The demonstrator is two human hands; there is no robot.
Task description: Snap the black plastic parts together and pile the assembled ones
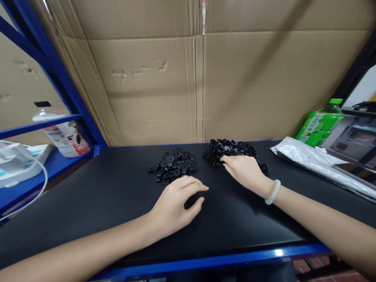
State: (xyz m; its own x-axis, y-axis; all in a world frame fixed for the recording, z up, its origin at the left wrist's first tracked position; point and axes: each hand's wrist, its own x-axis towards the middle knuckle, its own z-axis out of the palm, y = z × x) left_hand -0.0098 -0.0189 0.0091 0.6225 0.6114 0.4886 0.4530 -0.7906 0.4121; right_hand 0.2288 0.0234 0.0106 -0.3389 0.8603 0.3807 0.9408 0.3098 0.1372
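Two heaps of small black parts lie on the black tabletop. The left heap (pixel 176 162) has round pieces with holes in them. In the right heap (pixel 229 147) the parts look like shiny discs and knobs. My left hand (pixel 178 199) hovers or rests just in front of the left heap, thumb and index finger apart with nothing between them. At the front of the right heap is my right hand (pixel 243 168), fingers bent down and close together by the parts. Its fingertips are partly hidden, so I cannot tell whether a piece is between them.
A tall cardboard sheet (pixel 147 78) stands behind the table (pixel 102 184). To the right lie a silvery plastic bag (pixel 305 154) and a green package (pixel 320 125). On the left, a blue shelf frame (pixel 67 90) holds a bottle (pixel 66 137) and a white power strip (pixel 17 168) with a cable.
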